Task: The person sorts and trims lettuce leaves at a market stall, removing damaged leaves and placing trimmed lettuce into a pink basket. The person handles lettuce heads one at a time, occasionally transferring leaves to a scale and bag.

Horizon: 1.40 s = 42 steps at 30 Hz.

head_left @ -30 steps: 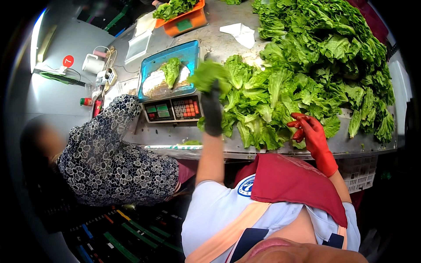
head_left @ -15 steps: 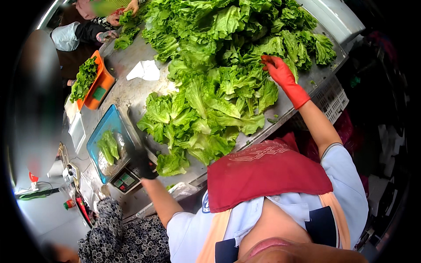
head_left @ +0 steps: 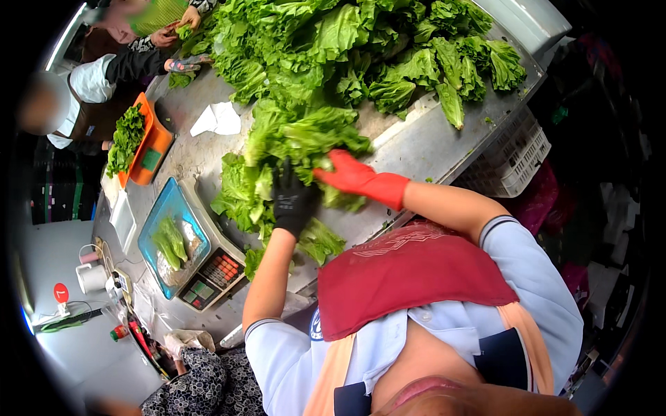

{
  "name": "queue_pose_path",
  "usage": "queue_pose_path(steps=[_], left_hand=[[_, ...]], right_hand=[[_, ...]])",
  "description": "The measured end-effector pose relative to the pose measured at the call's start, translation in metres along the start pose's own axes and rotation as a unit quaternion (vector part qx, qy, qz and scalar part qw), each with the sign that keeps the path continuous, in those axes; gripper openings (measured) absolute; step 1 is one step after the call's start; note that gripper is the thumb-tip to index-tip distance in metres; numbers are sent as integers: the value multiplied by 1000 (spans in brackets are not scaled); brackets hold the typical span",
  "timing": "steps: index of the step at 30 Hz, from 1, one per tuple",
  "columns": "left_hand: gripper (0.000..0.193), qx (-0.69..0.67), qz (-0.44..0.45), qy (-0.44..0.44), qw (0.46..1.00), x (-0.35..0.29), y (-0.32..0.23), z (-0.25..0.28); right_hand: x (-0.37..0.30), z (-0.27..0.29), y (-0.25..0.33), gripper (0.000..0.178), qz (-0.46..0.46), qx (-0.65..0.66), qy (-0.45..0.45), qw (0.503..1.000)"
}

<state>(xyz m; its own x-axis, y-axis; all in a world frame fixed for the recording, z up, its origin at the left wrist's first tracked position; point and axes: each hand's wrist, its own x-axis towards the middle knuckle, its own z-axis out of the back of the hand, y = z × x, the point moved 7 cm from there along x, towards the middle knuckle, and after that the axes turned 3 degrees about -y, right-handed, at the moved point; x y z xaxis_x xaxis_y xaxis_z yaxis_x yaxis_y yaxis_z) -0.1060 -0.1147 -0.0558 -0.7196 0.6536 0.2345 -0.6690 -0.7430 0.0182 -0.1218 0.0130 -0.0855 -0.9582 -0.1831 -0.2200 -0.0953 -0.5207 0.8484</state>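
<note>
My left hand (head_left: 293, 201), in a black glove, and my right hand (head_left: 350, 175), in a red glove, are both closed on one bunch of green lettuce (head_left: 298, 139) on the steel table (head_left: 430, 142). More lettuce leaves (head_left: 239, 191) lie to the left of my left hand, and a few (head_left: 320, 241) under my wrist at the table's near edge. A large heap of lettuce (head_left: 361, 48) covers the far side of the table.
A scale with a blue tray (head_left: 161, 229) holding a few leaves (head_left: 170, 239) stands at the left. Beyond it sits an orange tray (head_left: 156, 149) of greens. A white cloth (head_left: 218, 119) lies on the table. Another person's hands (head_left: 177, 41) work at the far left. A white crate (head_left: 513, 159) sits at the right.
My right hand came back from the far heap with a bunch of lettuce to the near edge. My left hand left the scale and joined it on the bunch.
</note>
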Motion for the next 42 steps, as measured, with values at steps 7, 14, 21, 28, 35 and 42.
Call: queue_pose_path(steps=[7, 14, 21, 28, 35, 42], left_hand=[[26, -160, 31, 132, 978, -15, 5, 41], [55, 0, 295, -127, 947, -25, 99, 85], [53, -79, 245, -40, 965, -37, 135, -44], [40, -298, 277, -243, 880, -68, 88, -62], [58, -549, 314, -327, 703, -52, 75, -2], [66, -487, 225, -388, 749, 26, 2, 127]], right_hand=[[-25, 41, 17, 84, -8, -124, 140, 982], [-4, 117, 0, 74, -32, 9, -86, 996], [-7, 9, 0, 116, -134, 218, 52, 965], [-1, -50, 49, 82, -114, 469, 108, 869], [6, -49, 78, 78, 53, 517, 148, 842], [-24, 20, 90, 96, 306, 314, -33, 898]])
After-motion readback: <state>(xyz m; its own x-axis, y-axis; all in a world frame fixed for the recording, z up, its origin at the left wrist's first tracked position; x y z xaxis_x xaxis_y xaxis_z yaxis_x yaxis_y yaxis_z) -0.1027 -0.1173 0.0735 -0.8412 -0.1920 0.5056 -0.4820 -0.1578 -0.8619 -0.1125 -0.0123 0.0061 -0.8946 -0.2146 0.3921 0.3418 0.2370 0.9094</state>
